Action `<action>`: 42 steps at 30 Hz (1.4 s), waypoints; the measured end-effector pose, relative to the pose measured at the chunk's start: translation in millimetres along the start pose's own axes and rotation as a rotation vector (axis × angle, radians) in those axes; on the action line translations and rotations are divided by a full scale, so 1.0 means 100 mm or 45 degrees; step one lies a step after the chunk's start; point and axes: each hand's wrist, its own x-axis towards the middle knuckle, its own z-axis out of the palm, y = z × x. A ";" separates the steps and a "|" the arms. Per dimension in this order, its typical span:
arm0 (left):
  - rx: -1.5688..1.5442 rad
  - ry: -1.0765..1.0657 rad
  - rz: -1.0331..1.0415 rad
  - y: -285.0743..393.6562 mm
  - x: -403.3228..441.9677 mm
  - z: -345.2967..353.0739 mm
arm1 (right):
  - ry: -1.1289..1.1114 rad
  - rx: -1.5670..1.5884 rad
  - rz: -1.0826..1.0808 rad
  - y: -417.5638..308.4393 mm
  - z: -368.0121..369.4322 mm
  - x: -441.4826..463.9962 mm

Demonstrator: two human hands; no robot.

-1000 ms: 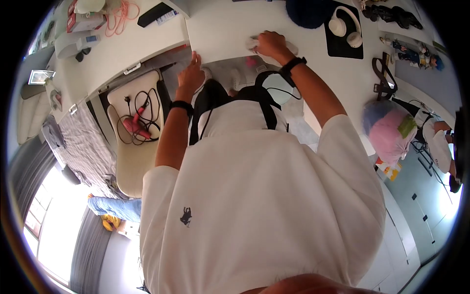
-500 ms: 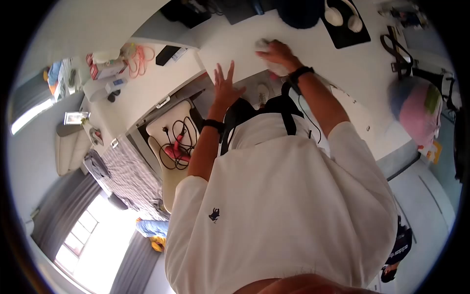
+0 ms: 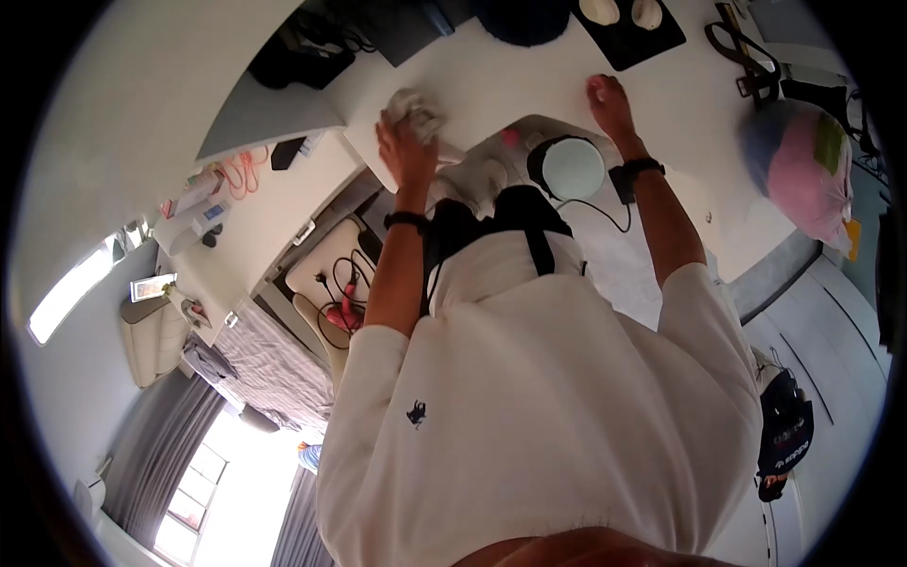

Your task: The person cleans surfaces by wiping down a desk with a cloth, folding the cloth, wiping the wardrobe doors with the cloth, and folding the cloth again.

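My left hand [image 3: 408,151] presses a crumpled greyish-white cloth [image 3: 416,111] onto the white desk [image 3: 482,90], near its left part. The fingers lie around the cloth's near side. Further right, my right hand [image 3: 612,106] rests on the desktop with its fingers curled in. A pinkish patch shows at the fingertips, but whether it is an object I cannot make out. Both wrists wear black bands, and a dark cable hangs by the right one. Between my arms, below the desk edge, stands a round object with a pale top [image 3: 573,168].
White headphones [image 3: 646,13] lie on a black flat case [image 3: 628,42] beside a dark blue fuzzy item [image 3: 522,21]. At the right are a belt [image 3: 746,57] and a bulging pink-and-blue bag [image 3: 803,175]. A chair [image 3: 316,260] holds a red hair dryer [image 3: 348,307] with its cord.
The cloth has passed from my right hand to my left and now sits further left. My right hand has moved right. My left hand, spread and bare before, is now on the cloth.
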 end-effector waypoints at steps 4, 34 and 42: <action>-0.002 0.073 -0.272 -0.52 0.02 -0.02 | 0.076 -0.328 -0.023 0.10 -0.02 0.04; -0.125 -0.249 0.084 0.66 -0.06 0.24 | 0.189 -0.674 0.018 0.06 0.15 0.03; 0.070 -0.457 0.401 0.41 -0.01 -0.05 | 0.156 -0.723 0.045 0.09 0.12 0.08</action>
